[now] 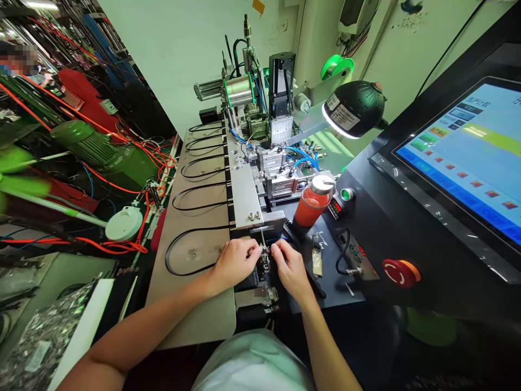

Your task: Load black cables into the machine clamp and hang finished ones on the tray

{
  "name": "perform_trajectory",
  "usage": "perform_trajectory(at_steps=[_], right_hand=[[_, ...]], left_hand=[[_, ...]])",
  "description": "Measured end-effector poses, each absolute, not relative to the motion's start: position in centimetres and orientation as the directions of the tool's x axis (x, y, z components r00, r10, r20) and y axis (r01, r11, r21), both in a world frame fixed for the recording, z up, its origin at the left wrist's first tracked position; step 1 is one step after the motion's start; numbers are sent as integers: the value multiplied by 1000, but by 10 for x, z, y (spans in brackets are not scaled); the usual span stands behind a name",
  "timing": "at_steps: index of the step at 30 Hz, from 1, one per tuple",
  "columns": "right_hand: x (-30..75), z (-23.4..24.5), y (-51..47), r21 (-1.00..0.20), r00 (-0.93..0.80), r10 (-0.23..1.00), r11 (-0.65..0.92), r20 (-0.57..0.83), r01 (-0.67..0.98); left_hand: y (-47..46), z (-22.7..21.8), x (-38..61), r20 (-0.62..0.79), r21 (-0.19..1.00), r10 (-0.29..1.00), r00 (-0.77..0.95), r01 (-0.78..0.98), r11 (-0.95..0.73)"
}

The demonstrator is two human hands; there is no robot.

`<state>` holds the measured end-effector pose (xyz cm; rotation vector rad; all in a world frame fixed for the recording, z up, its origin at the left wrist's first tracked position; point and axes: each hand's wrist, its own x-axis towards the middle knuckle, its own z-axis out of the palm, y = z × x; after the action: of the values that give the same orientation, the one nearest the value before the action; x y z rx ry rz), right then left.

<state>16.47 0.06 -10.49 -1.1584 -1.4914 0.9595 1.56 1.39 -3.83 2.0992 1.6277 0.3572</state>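
Observation:
My left hand [238, 262] is closed in a pinch at the near end of the machine's metal rail [244, 198]. A looped black cable [167, 255] lies on the flat plate, and one end of it runs under this hand. Facing it, my right hand [291, 267] is also pinched, thumb against fingers. Between the two sits a small metal fixture [264, 260] with fine thin wires by the fingertips. Whatever the fingertips hold is too small and covered to make out.
More cable loops [195, 208] line the plate [195, 320]. Right of my hands stand a red bottle [308, 209], a small yellowish packet [317, 262] and a red stop button [401, 273]. A lamp [352, 108] and a touch screen [468, 146] are beyond. A blurred green fan [24, 179] is at left.

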Motion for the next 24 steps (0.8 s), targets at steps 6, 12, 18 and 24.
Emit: perform_trajectory(at_steps=[6, 12, 18, 24], right_hand=[[151, -113, 11, -951, -74, 954, 296, 290, 87], [144, -119, 8, -955, 2, 957, 291, 292, 55], [142, -123, 8, -964, 15, 965, 262, 263, 41], [158, -119, 7, -955, 49, 962, 260, 269, 141]], left_hand=[[12, -41, 14, -42, 436, 955, 294, 865, -247], [1, -45, 1, 191, 194, 857, 479, 837, -511], [-2, -41, 0, 157, -154, 649, 745, 667, -729], [0, -37, -4, 144, -6, 781, 608, 790, -614]])
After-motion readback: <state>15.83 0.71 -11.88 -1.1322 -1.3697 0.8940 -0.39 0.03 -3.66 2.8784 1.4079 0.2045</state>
